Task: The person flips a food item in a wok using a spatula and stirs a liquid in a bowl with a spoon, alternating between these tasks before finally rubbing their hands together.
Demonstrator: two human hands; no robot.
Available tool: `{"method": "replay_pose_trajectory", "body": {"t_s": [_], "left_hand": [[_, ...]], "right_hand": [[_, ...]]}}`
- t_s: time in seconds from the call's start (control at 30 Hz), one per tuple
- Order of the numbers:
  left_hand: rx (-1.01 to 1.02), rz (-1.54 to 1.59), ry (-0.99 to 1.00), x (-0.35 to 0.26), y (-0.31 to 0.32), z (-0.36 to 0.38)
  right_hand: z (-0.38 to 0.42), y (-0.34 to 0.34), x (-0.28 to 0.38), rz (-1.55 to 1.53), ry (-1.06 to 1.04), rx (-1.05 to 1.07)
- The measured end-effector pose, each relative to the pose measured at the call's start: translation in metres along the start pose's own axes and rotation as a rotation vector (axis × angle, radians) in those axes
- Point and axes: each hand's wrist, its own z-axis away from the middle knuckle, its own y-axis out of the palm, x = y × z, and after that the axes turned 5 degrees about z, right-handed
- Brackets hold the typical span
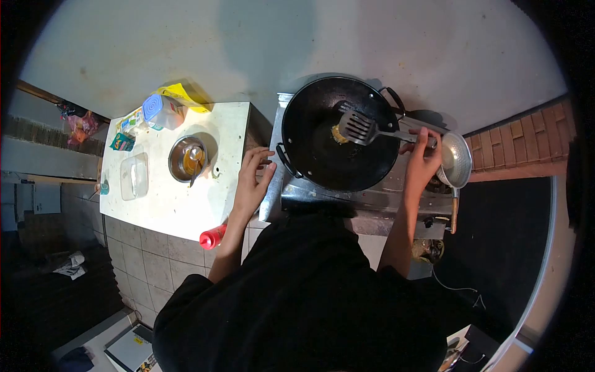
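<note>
My right hand [424, 158] grips the handle of a metal slotted spatula [358, 128]. The spatula's head reaches into a large black wok [316, 167], where a small yellowish piece of food [338, 134] lies at its edge. At the wok's left loop handle [286, 162], my left hand [254, 172] is held with fingers spread and thumb apart, gripping nothing. The wok sits on a metal stove [310, 199].
Right of the wok is a silver pan [457, 160] with a wooden handle. On the white table [164, 217] stand a steel bowl [175, 162] of orange-yellow liquid with a spoon, a clear container [134, 177], a blue-lidded jar [162, 111] and packets. A red bottle [214, 237] is beside my left forearm.
</note>
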Motion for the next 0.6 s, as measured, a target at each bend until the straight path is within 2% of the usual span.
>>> {"method": "replay_pose_trajectory", "body": {"t_s": [0.17, 0.23, 0.43, 0.5, 0.6], "left_hand": [[0.017, 0.009, -0.019, -0.003, -0.001, 0.002], [0.021, -0.006, -0.003, -0.002, -0.001, 0.001], [0.028, -0.004, 0.026, -0.001, 0.000, 0.002], [0.035, -0.013, 0.038, 0.000, 0.001, 0.003], [0.036, -0.008, 0.040, 0.002, 0.001, 0.008]], "right_hand": [[0.011, -0.001, -0.045, -0.135, 0.123, -0.046], [0.018, 0.004, -0.045, -0.021, 0.077, -0.020], [0.039, 0.016, -0.044, -0.133, 0.026, 0.033], [0.044, 0.017, -0.039, -0.048, -0.055, 0.071], [0.048, 0.015, -0.036, -0.002, -0.066, 0.105]]}}
